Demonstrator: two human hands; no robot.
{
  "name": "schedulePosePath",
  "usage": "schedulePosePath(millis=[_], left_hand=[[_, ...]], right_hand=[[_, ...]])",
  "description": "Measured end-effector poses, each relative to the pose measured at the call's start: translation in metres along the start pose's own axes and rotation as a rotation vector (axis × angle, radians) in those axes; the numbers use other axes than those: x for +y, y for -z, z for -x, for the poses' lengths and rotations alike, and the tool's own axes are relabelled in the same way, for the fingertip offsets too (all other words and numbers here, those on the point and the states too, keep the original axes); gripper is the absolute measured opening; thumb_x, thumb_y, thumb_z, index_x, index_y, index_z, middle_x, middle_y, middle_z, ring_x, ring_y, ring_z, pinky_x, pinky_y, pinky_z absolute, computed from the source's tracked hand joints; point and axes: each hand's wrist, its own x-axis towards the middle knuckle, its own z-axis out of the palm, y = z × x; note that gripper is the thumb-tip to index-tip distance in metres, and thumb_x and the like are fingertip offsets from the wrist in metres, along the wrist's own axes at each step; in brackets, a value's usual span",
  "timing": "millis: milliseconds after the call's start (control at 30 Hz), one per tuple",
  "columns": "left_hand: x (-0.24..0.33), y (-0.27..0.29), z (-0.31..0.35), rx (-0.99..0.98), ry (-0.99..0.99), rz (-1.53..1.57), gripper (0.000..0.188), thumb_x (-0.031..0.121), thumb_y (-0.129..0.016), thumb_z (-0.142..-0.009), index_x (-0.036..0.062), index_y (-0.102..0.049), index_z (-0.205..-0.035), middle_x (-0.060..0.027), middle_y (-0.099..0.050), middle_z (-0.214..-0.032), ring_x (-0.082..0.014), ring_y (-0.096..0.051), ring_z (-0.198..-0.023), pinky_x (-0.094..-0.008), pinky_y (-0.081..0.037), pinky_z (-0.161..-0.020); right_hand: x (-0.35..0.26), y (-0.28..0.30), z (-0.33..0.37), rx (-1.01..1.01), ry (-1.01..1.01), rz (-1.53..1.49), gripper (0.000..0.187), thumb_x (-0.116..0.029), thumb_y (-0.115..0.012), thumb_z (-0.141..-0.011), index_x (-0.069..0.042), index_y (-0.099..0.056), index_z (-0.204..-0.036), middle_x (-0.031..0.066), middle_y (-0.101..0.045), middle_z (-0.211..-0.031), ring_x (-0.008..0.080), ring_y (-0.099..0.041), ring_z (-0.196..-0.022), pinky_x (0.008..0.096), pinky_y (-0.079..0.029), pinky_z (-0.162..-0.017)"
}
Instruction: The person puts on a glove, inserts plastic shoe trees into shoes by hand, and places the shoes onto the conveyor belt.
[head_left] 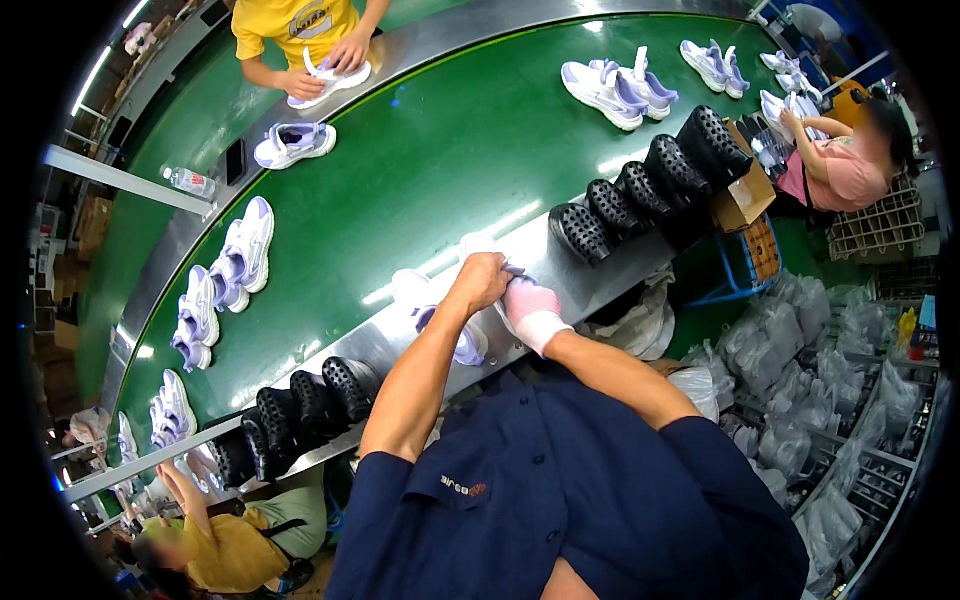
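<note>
Just in front of my body I grip a white and lavender sneaker [477,244] with both hands at the metal edge of the green table. My left hand [484,281] is bare, its fingers closed at the shoe's opening. A pinkish-white glove covers my right hand [531,306], which is wrapped round the same shoe from the right side. The two hands hide most of the upper. Close by on the left, partly behind my left forearm, lies a second sneaker [411,289] of the same kind.
Black studded shoe forms [612,205] line the edge to my right, with more black forms [300,404] to my left. Other sneakers [605,92] lie about the green belt [400,180]. A co-worker [300,30] handles a shoe opposite. Bagged goods fill racks [830,440] at right.
</note>
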Motion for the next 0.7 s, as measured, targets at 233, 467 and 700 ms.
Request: schedulePosePath(millis=[233, 467, 700], left_hand=[[-0.031, -0.028, 0.027, 0.574, -0.218, -0.055, 0.044, 0.014, -0.076, -0.082, 0.0008, -0.064, -0.122, -0.0207, -0.071, -0.092, -0.045, -0.068, -0.085, -0.046, -0.055, -0.079], [-0.005, -0.063, 0.042, 0.367, 0.42, 0.2, 0.098, 0.02, -0.083, -0.073, -0.0074, -0.029, -0.151, -0.0295, -0.07, -0.101, -0.0445, -0.069, -0.097, -0.0479, -0.053, -0.093], [-0.024, -0.084, 0.029, 0.416, 0.597, 0.05, 0.061, 0.011, -0.066, -0.081, -0.0131, -0.047, -0.133, -0.0329, -0.07, -0.092, -0.0481, -0.07, -0.091, -0.0523, -0.054, -0.086]], right_hand=[[-0.009, 0.056, 0.021, 0.009, 0.094, -0.265, 0.03, -0.031, -0.06, -0.093, -0.005, -0.068, -0.107, 0.0221, -0.071, -0.105, 0.0367, -0.07, -0.098, 0.0484, -0.057, -0.082], [0.038, 0.004, -0.005, 0.131, -0.084, -0.275, 0.045, -0.036, -0.075, -0.084, 0.0, -0.065, -0.11, 0.0231, -0.07, -0.101, 0.0418, -0.068, -0.1, 0.0491, -0.054, -0.089], [0.027, 0.011, -0.02, -0.034, -0.118, -0.195, 0.035, -0.035, -0.073, -0.085, -0.003, -0.069, -0.101, 0.0227, -0.072, -0.095, 0.0415, -0.069, -0.094, 0.0492, -0.054, -0.086]])
